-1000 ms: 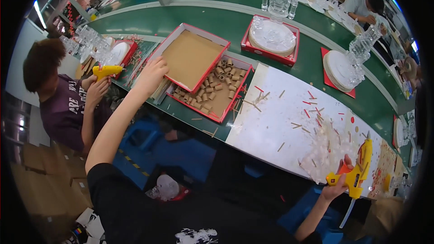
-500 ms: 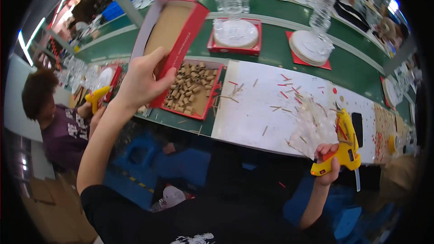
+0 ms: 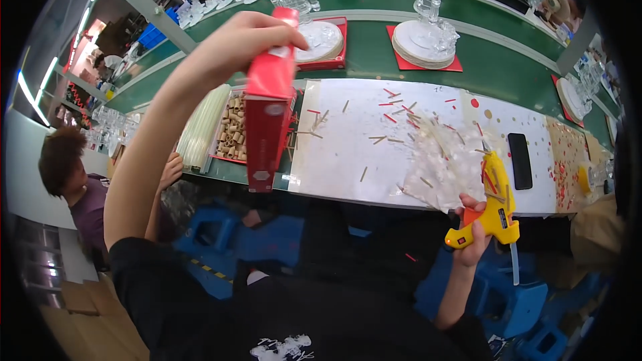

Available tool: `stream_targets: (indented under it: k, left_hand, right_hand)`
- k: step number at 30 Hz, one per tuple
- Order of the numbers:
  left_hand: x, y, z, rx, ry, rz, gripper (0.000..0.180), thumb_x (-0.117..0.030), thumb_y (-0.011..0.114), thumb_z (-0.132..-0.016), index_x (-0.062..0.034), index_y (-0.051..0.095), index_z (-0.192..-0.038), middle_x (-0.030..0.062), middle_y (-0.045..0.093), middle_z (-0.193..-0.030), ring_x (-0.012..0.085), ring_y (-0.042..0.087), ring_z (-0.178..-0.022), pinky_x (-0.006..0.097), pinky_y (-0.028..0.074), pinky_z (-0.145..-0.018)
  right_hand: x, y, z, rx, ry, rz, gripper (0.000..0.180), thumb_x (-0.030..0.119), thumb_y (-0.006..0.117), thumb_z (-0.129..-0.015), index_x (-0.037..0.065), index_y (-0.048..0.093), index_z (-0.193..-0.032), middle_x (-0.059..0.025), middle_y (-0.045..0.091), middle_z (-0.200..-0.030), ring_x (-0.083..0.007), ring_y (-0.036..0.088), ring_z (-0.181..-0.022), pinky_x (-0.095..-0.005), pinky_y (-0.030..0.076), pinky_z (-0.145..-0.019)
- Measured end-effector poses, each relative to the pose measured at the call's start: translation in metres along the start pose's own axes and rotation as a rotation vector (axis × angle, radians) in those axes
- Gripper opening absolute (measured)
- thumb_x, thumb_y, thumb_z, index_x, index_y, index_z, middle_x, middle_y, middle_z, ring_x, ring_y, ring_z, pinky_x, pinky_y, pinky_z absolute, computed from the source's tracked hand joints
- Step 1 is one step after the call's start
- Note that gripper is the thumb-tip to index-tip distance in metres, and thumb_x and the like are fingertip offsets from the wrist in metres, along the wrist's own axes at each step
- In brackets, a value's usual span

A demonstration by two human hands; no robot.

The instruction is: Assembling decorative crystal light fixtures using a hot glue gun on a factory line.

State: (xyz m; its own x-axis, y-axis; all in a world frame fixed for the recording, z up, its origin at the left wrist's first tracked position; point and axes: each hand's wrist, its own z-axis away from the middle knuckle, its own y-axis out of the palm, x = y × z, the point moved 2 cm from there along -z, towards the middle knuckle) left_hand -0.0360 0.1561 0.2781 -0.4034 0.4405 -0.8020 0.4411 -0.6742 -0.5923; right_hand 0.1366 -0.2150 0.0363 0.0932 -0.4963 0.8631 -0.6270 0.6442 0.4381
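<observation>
My left hand [image 3: 251, 40] is raised over the left part of the bench, its fingers closed on the upper end of a red cardboard box [image 3: 269, 117]. The box hangs upright, its narrow side toward me, partly covering a red tray [image 3: 223, 158] of short brown cardboard tubes [image 3: 232, 127]. In my right hand [image 3: 472, 235], by the bench's front edge, is a yellow hot glue gun [image 3: 498, 217]. Its nozzle points up and away, and a translucent glue stick [image 3: 514, 264] sticks out of its rear end. Crumpled clear film [image 3: 438, 170] lies just beyond it.
Long translucent sticks [image 3: 202, 127] lie left of the tubes. Small red and brown strips litter the white board [image 3: 334, 174]. A black phone [image 3: 519, 160] lies right of the glue gun. Farther back stand stacked white discs [image 3: 426, 43] with clear plastic pieces. A co-worker [image 3: 83, 184] is at left.
The box has turned from showing its open inside to showing its narrow side, and now hangs lower over the tray. My right hand keeps the glue gun. The view has shifted somewhat.
</observation>
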Motion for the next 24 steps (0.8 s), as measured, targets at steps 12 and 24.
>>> stream_targets:
  k: [12, 24]
  left_hand:
    - [0.088, 0.288, -0.074, 0.526, 0.090, -0.325, 0.027, -0.020, 0.059, -0.070, 0.0051, 0.067, -0.076, 0.0198, 0.064, -0.064, 0.0330, 0.067, -0.062, 0.041, 0.055, -0.062]
    - [0.166, 0.150, 0.048, -0.333, 0.239, -0.038, 0.043, -0.001, 0.057, -0.087, -0.0027, 0.048, -0.128, 0.0099, 0.063, -0.086, 0.0124, 0.059, -0.064, 0.024, 0.046, -0.055]
  right_hand:
    - [0.014, -0.007, 0.012, 0.111, 0.065, 0.035, 0.018, 0.013, 0.055, -0.083, 0.006, 0.047, -0.097, -0.0058, 0.052, -0.076, -0.0208, 0.055, -0.081, -0.0304, 0.048, -0.074]
    - [-0.004, -0.005, -0.002, 0.128, 0.235, 0.191, 0.031, 0.019, 0.060, -0.083, 0.001, 0.050, -0.107, -0.0101, 0.058, -0.083, -0.0227, 0.058, -0.085, -0.0323, 0.048, -0.073]
